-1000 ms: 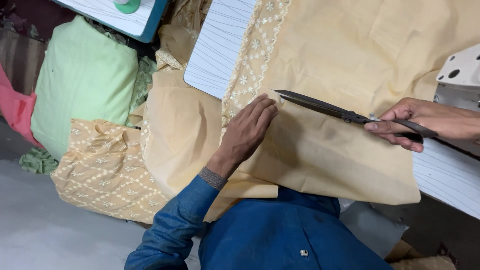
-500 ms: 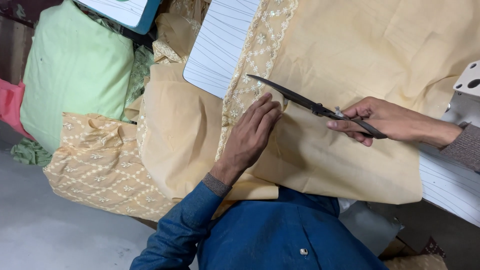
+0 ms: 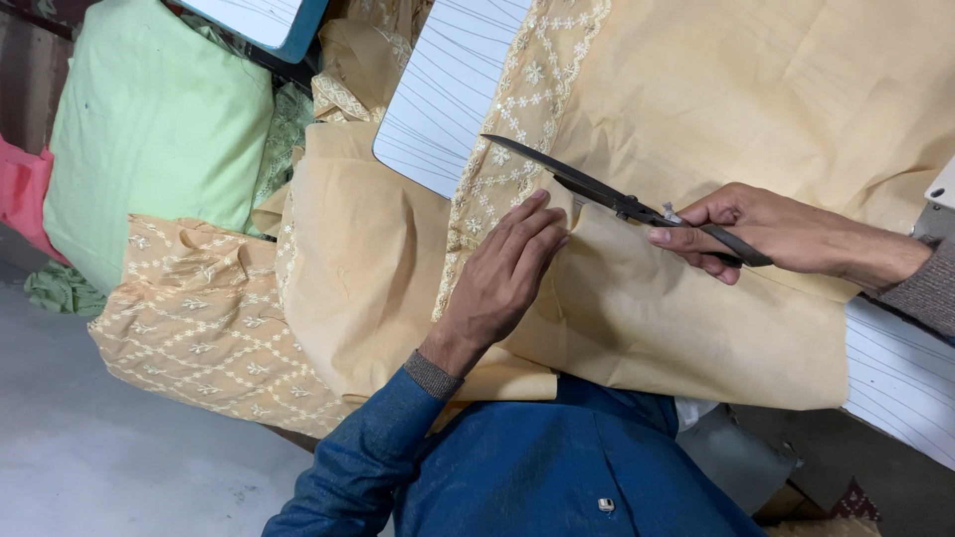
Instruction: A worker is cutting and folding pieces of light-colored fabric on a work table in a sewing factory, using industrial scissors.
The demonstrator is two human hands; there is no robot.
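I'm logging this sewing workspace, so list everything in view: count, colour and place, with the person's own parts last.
Tan fabric: one, tan, spread over the table, edge hanging down.
Embroidered border: one, cream, along the fabric's left side.
Scissors: one pair, dark metal, blades open over the fabric.
Table: one, white with thin lines.
Embroidered cloth: one, tan, lower left.
Green bundle: one, pale green, upper left.
Pink cloth: one, left edge.
Floor: grey.
Left hand: flat on the fabric, blue sleeve.
Right hand: holds the scissors.
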